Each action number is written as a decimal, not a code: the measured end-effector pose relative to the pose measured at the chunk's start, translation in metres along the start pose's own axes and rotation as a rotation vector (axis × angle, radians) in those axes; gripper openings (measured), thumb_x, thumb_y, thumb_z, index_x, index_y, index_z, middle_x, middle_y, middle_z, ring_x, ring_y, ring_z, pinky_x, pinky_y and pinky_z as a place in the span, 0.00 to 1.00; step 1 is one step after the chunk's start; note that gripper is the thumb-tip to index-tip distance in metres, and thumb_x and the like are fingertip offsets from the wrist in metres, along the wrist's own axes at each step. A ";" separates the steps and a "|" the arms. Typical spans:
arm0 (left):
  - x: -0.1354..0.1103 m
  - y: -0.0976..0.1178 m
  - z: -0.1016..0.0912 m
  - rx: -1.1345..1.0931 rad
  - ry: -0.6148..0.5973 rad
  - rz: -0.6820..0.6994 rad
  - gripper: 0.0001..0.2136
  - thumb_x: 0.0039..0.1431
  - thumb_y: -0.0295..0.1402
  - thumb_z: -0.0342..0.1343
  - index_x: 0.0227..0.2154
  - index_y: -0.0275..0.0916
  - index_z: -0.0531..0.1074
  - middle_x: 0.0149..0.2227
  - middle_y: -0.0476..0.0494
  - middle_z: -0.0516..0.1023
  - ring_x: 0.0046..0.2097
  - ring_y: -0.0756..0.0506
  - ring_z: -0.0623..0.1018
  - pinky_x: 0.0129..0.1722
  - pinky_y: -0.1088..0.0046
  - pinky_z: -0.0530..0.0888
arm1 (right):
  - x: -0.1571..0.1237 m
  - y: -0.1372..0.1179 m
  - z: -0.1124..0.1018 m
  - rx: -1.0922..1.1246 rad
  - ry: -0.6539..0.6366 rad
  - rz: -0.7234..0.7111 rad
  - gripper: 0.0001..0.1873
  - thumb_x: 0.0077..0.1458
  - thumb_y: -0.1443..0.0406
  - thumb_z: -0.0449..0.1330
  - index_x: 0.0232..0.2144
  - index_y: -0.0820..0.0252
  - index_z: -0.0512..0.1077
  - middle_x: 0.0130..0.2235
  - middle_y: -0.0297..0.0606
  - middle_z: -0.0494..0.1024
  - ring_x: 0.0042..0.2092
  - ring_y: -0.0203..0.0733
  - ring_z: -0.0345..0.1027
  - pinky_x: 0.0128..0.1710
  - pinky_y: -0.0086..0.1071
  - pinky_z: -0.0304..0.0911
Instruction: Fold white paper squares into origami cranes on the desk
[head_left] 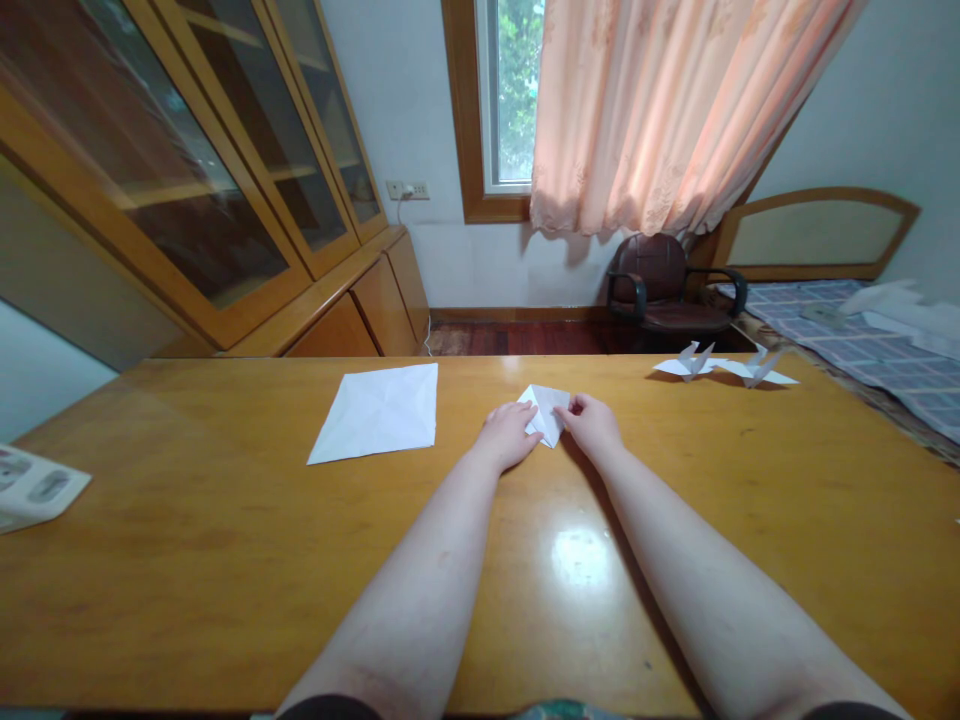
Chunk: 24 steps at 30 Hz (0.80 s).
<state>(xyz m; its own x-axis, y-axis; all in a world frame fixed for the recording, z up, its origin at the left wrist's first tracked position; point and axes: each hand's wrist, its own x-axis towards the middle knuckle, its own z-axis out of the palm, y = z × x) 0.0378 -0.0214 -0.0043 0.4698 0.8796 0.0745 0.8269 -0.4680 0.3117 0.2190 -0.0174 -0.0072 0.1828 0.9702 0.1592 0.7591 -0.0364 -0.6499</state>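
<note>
A small folded piece of white paper [553,397] lies on the wooden table in front of me, its creased flaps showing. My left hand [510,435] rests on its left side, fingers stretched over the paper and thumb apart near the lower edge. At the paper's right edge, my right hand [592,425] is closed, pinching the edge between thumb and forefinger. To the left lies a flat square sheet of white paper [382,410] with faint crease lines. Two folded paper cranes [688,363] stand side by side at the far right of the table.
The wooden table [225,560] spans the view. A white object [37,488] with printed markings sits at its left edge. Beyond are a glass-fronted cabinet [300,270], a brown armchair [652,280], a curtained window and a bed [847,310] with a checked cover.
</note>
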 end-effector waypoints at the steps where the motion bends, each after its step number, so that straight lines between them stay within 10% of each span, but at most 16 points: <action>1: 0.000 0.000 0.000 -0.002 -0.003 -0.001 0.25 0.57 0.45 0.50 0.57 0.44 0.63 0.61 0.44 0.63 0.60 0.40 0.63 0.59 0.60 0.60 | 0.000 0.000 0.000 -0.019 -0.005 0.013 0.13 0.47 0.56 0.58 0.21 0.58 0.67 0.23 0.33 0.72 0.27 0.37 0.63 0.27 0.29 0.51; 15: -0.005 0.007 -0.008 -0.043 -0.047 0.025 0.26 0.55 0.47 0.50 0.57 0.48 0.63 0.60 0.47 0.64 0.60 0.38 0.62 0.60 0.57 0.57 | 0.001 -0.002 0.002 -0.023 -0.023 -0.151 0.08 0.47 0.59 0.58 0.27 0.59 0.70 0.28 0.34 0.73 0.31 0.38 0.64 0.32 0.29 0.54; 24: -0.007 0.013 -0.012 -0.062 -0.097 0.087 0.23 0.53 0.48 0.52 0.53 0.55 0.68 0.58 0.49 0.66 0.58 0.39 0.62 0.60 0.56 0.55 | 0.001 0.002 -0.001 0.012 0.095 0.104 0.07 0.45 0.62 0.58 0.28 0.57 0.64 0.26 0.31 0.72 0.28 0.36 0.62 0.28 0.29 0.51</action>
<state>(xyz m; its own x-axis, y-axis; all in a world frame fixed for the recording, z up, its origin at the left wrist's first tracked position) 0.0411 -0.0326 0.0102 0.5692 0.8221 0.0124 0.7625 -0.5334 0.3660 0.2210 -0.0172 -0.0073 0.3192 0.9341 0.1599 0.7257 -0.1324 -0.6751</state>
